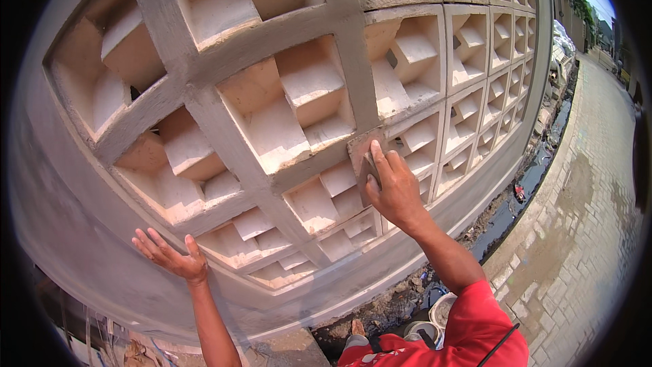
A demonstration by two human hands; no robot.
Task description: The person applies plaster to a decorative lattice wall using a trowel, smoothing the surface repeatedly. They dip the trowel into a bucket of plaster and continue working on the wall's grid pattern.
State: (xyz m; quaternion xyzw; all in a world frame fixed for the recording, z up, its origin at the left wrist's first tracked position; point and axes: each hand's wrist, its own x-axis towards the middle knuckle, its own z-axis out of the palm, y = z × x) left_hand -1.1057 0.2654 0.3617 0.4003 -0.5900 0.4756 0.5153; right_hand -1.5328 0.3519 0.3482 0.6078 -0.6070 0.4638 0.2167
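A wall of pale, square ventilation blocks (305,88) stands before me, its left joints covered with grey mortar (288,47). My right hand (392,183) grips a plastering trowel (357,152) by its handle. The trowel's flat plate lies against the joint at the right edge of the grey-coated part. To the lower left, my left hand (171,255) holds nothing, its fingers apart and palm turned up, close to the wall's smooth grey border (102,187). Whether that hand touches the wall I cannot tell.
A whitish bucket (443,310) stands by my body at the wall's foot. Along the wall runs a drain with dark water (506,221) and rubble at its edge. Beyond it is a paved road (577,231). Sacks (562,39) are piled at the far end.
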